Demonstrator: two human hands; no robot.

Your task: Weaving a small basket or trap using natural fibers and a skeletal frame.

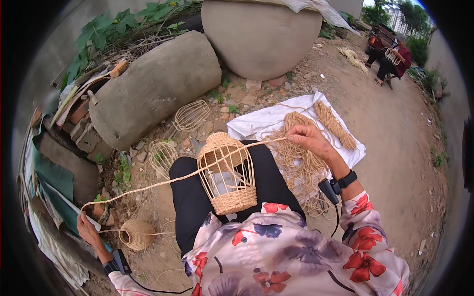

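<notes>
A half-woven basket [234, 200] rests across my thighs. Its rim and base are woven, and bare ribs show between them. A long twisted straw-coloured cord [143, 189] stretches over the basket from one hand to the other. At the far end on the right, my right hand [310, 140] pinches it between thumb and fingers. My left hand [88, 229], low on the left, has its fingers closed on the cord's other end. A small round woven basket [137, 234] lies on the ground near the left hand.
White sheeting [345, 160] with a loose heap of cord [291, 163] and a bundled hank [335, 124] lies to my right. Two rib frames [191, 116] sit ahead on the left, near a concrete cylinder [158, 89]. A person [395, 56] sits far right holding a basket frame.
</notes>
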